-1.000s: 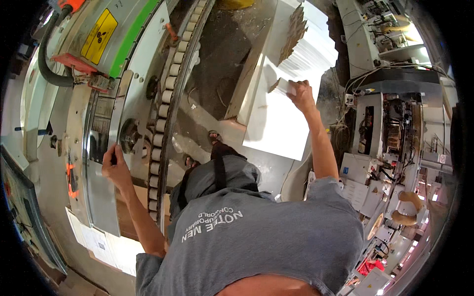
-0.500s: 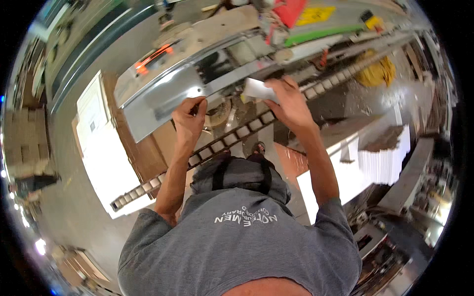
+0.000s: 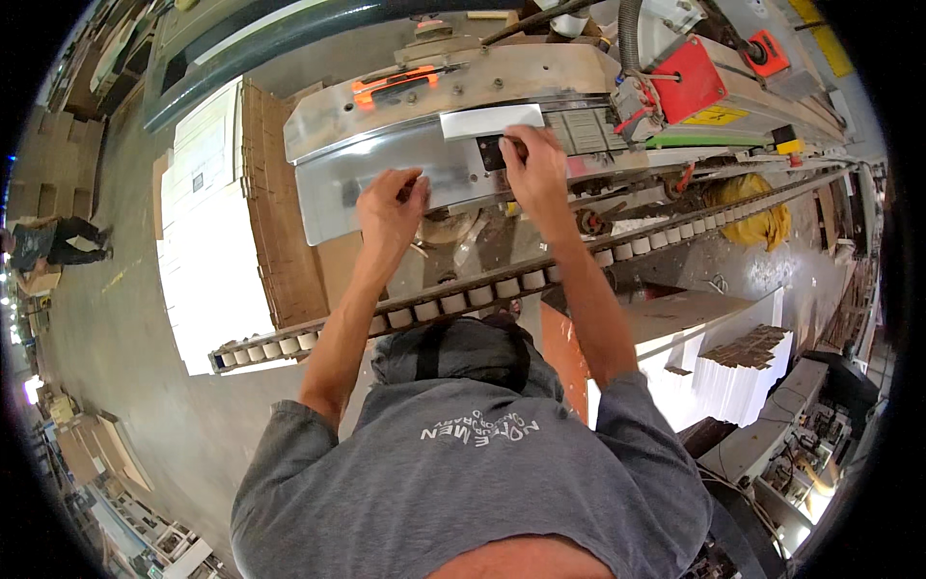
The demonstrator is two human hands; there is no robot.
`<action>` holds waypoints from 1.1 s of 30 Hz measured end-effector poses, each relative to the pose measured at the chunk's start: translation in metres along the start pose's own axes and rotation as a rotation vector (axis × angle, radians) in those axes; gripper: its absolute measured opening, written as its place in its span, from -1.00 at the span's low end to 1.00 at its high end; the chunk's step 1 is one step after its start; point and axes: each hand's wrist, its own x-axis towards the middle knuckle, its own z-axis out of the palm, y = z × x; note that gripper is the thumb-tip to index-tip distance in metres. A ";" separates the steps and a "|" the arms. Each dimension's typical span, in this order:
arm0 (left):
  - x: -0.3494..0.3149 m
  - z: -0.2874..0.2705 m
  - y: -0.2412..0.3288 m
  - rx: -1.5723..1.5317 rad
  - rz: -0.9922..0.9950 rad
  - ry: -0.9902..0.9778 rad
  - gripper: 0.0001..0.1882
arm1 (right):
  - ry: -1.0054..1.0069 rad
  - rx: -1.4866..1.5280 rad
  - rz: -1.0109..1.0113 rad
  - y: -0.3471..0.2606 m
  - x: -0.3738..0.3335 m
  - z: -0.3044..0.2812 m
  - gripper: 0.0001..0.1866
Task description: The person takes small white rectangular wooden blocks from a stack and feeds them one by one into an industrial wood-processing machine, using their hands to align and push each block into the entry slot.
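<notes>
A short white strip point(image 3: 487, 122) lies lengthwise against the upright edge at the back of the shiny metal machine bed point(image 3: 333, 188). My right hand point(image 3: 537, 174) is closed at the strip's lower right corner, with curled fingers overlapping it and the thumb over a dark patch of the bed. Over the front of the bed, my left hand point(image 3: 391, 205) is closed, its thumb and fingers bent together. What those left fingers hold, if anything, is hidden.
A roller rail point(image 3: 453, 303) crosses before my waist. Stacked white-faced boards point(image 3: 212, 232) stand at left, more white panels point(image 3: 743, 347) at right. Behind the bed are an orange-handled tool point(image 3: 395, 87) and a red machine housing point(image 3: 690, 79). Another person point(image 3: 58, 241) is far left.
The white strip has gone from being held up in my right hand to lying against the bed's back edge. My right hand moved slightly left; my left hand shifted a little right. The view turned.
</notes>
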 end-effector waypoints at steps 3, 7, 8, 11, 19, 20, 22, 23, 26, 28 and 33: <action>0.029 0.014 -0.003 0.146 0.127 -0.031 -0.79 | -0.073 0.198 0.451 -0.017 -0.018 -0.006 -0.76; 0.055 0.035 -0.005 0.211 0.206 -0.056 -0.76 | -0.081 0.169 0.569 -0.015 -0.017 0.013 -0.70; 0.059 0.040 -0.008 0.206 0.216 -0.068 -0.76 | -0.070 0.164 0.579 -0.017 -0.015 0.013 -0.70; 0.067 0.052 -0.013 0.195 0.247 -0.016 -0.79 | 0.019 0.191 0.472 -0.013 -0.011 0.015 -0.64; 0.076 0.092 0.015 0.231 0.248 -0.100 -0.80 | 0.204 0.007 0.289 0.027 -0.014 0.010 -0.68; 0.078 0.100 0.019 0.236 0.243 -0.110 -0.80 | 0.203 -0.023 0.277 0.036 -0.013 0.006 -0.68; 0.083 0.120 0.029 0.277 0.264 -0.130 -0.79 | 0.206 -0.053 0.271 0.053 -0.013 -0.002 -0.67; 0.086 0.131 0.033 0.318 0.281 -0.143 -0.78 | 0.187 -0.048 0.317 0.059 -0.010 -0.008 -0.67; 0.093 0.163 0.048 0.310 0.276 -0.170 -0.78 | 0.150 -0.046 0.408 0.075 -0.010 -0.025 -0.68; 0.098 0.182 0.060 0.321 0.292 -0.211 -0.77 | 0.214 -0.086 0.307 0.088 -0.014 -0.034 -0.68; 0.104 0.225 0.084 0.293 0.395 -0.256 -0.77 | 0.193 0.076 0.386 0.074 -0.051 -0.085 -0.65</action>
